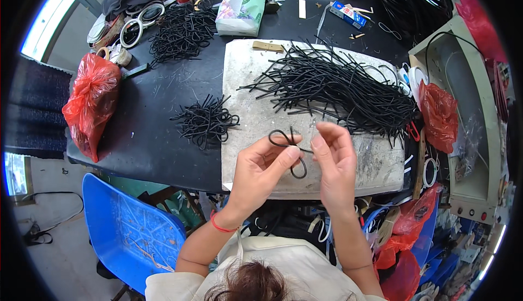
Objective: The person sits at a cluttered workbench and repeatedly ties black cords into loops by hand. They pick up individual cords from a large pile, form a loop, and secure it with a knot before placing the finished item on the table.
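Note:
Above the near part of the white board point(256, 162), my left hand point(261, 167) pinches a thin black cord point(298, 173) between thumb and fingers. The cord is bent into loops, one at the upper left and one hanging below the fingertips. A short end sticks up between them. From the loops a strand runs right to my right hand point(339, 167), whose thumb and curled fingers close on it; the exact grip is partly hidden. A large bundle of straight black cords point(338, 85) lies across the far part of the board, just beyond my hands.
Left of the board lies a small pile of looped black cords point(206, 121), with a larger pile point(182, 34) farther back. A red plastic bag point(92, 104) sits at the table's left edge. Behind the board stands a tissue pack point(241, 9). A metal cabinet point(466, 121) borders the right.

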Available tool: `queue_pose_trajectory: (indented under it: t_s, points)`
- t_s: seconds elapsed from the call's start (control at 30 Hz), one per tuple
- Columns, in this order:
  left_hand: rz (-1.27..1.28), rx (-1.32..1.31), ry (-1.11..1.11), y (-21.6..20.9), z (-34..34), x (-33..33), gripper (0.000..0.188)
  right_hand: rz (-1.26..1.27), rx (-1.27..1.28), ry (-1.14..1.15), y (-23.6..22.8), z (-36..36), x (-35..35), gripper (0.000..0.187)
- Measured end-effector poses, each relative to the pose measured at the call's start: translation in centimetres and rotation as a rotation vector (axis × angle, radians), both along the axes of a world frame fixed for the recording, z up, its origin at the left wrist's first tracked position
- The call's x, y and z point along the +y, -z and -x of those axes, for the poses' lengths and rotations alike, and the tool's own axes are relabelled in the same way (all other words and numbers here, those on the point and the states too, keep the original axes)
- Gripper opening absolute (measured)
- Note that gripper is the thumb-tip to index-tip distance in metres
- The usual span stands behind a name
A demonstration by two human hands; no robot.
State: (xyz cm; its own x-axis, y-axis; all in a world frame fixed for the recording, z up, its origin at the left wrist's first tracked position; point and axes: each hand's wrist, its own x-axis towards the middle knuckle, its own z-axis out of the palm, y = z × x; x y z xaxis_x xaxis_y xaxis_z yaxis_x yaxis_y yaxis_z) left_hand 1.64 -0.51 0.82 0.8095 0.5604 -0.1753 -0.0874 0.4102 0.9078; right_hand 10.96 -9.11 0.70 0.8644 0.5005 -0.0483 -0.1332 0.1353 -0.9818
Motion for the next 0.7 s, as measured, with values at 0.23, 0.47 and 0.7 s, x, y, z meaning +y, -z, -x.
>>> queue_pose_trajectory:
  t_s: [0.23, 0.47, 0.7]
  points:
    - [0.011, -0.034, 0.117, -0.3, 0.3, -0.2, 0.017, -0.048, 0.122, -0.395, -0.6, -0.7, -0.8, 0.016]
    - [0.050, -0.009, 0.150, -0.4, 0.8, -0.5, 0.014, -0.017, 0.250, -0.364, -0.4, -0.2, -0.7, 0.023]
    - [0.094, -0.033, 0.048, 0.7, 0.6, -0.7, 0.014, 0.041, 0.277, -0.322, 0.2, -1.0, -0.6, 0.027]
